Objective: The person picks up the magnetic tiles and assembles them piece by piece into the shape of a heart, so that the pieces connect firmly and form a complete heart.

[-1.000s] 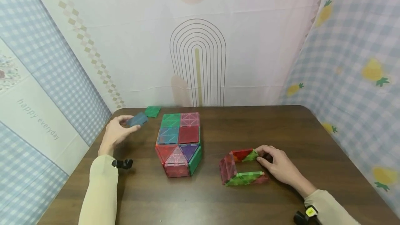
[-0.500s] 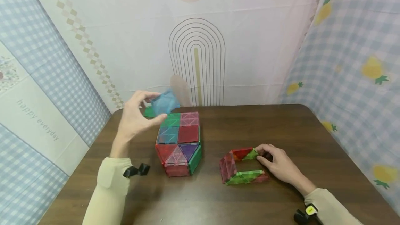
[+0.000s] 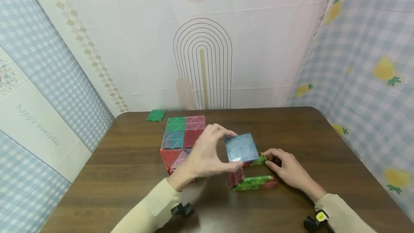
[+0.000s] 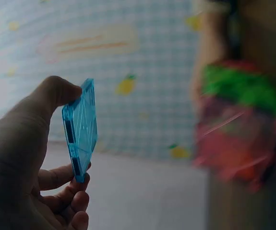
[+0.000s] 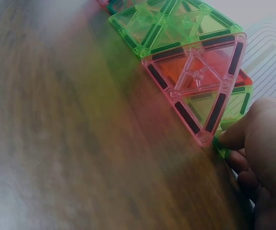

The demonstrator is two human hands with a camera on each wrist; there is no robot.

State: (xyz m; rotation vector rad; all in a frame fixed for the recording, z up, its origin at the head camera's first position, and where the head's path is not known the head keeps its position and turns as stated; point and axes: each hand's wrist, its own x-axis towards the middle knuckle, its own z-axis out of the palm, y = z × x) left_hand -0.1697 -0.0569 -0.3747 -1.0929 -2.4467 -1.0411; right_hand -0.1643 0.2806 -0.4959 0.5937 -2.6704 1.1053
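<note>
My left hand (image 3: 205, 154) pinches a clear blue square magnetic tile (image 3: 242, 148) between thumb and fingers, above the left part of a low open structure of magnetic tiles. Seen edge-on in the left wrist view, the same blue tile (image 4: 82, 127) touches nothing but the hand. My right hand (image 3: 286, 166) rests low on the table and pinches the end of a green triangle tile (image 3: 260, 160) on the structure's far side. The near side has a green tile (image 3: 253, 182) and a pink triangle tile (image 5: 198, 88); pink tiles (image 3: 237, 178) form the left end. The left hand hides part of that end.
A larger closed block of coloured tiles (image 3: 174, 139) stands left of centre, partly behind my left hand. One loose green square tile (image 3: 156, 115) lies near the table's back edge. Patterned cloths (image 3: 207, 64) hang behind and beside the wooden table (image 3: 129, 175).
My left hand has carried the blue tile from the table's left side, up past the block, and rightward over the open structure. My right hand has kept its place.
</note>
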